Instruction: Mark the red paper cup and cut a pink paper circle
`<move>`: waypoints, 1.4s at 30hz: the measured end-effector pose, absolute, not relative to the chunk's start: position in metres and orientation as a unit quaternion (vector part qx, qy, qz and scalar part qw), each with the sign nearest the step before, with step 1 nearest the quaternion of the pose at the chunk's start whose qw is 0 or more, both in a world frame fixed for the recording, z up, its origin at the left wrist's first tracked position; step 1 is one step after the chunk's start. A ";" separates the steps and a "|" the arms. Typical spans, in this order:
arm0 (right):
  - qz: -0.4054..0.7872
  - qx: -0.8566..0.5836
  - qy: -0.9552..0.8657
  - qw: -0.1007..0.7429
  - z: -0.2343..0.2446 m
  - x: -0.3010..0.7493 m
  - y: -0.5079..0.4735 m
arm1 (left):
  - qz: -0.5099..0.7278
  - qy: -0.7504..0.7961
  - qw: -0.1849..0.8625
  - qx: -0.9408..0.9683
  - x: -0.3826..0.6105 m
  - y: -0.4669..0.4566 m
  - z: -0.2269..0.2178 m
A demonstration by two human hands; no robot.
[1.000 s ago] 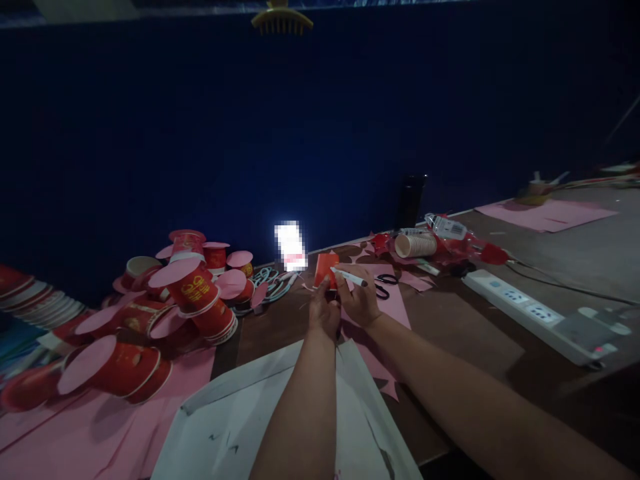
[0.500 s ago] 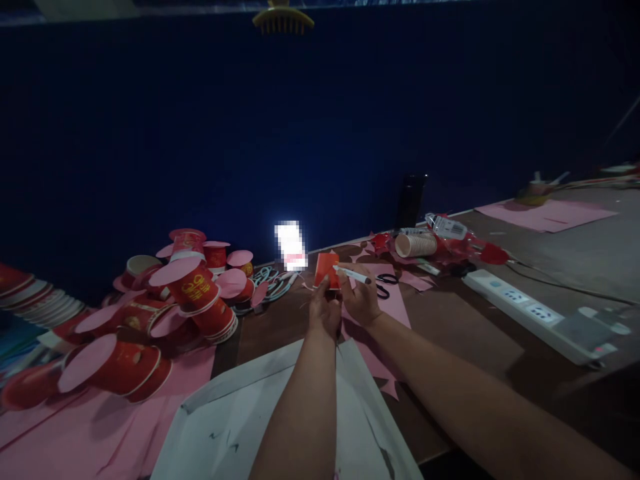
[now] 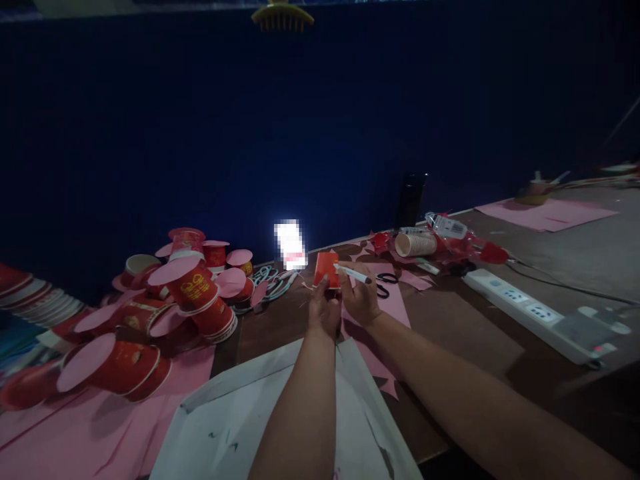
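Observation:
My left hand is closed around the lower part of a red paper cup, held up over the middle of the table. In my right hand is a white marker pen, its tip at the cup's right side. Whether the tip touches the cup I cannot tell. Pink paper lies under and beside my right hand, with the black handles of scissors on it.
Red cups with pink paper discs are heaped at the left. A bright phone stands behind my hands. A white box lid lies in front. A power strip and a sleeve of paper cups are at the right.

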State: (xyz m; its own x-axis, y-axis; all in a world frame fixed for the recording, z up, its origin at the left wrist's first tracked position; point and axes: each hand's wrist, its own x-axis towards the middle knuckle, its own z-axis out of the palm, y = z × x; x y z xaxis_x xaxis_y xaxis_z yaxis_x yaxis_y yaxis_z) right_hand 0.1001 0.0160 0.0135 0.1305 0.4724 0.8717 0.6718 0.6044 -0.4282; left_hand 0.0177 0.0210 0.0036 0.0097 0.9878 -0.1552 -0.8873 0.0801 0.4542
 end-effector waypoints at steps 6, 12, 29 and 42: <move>-0.083 -0.436 -0.663 0.602 0.011 0.101 0.017 | 0.667 0.240 0.697 0.106 0.018 0.020 0.004; -0.094 -0.431 -0.675 0.592 0.008 0.102 0.020 | 0.675 0.243 0.690 0.093 0.018 0.018 0.008; -0.084 -0.425 -0.652 0.623 0.009 0.103 0.022 | 0.672 0.246 0.691 0.106 0.017 0.022 0.002; -0.080 -0.435 -0.654 0.614 0.011 0.103 0.021 | 0.673 0.230 0.696 0.097 0.018 0.020 0.003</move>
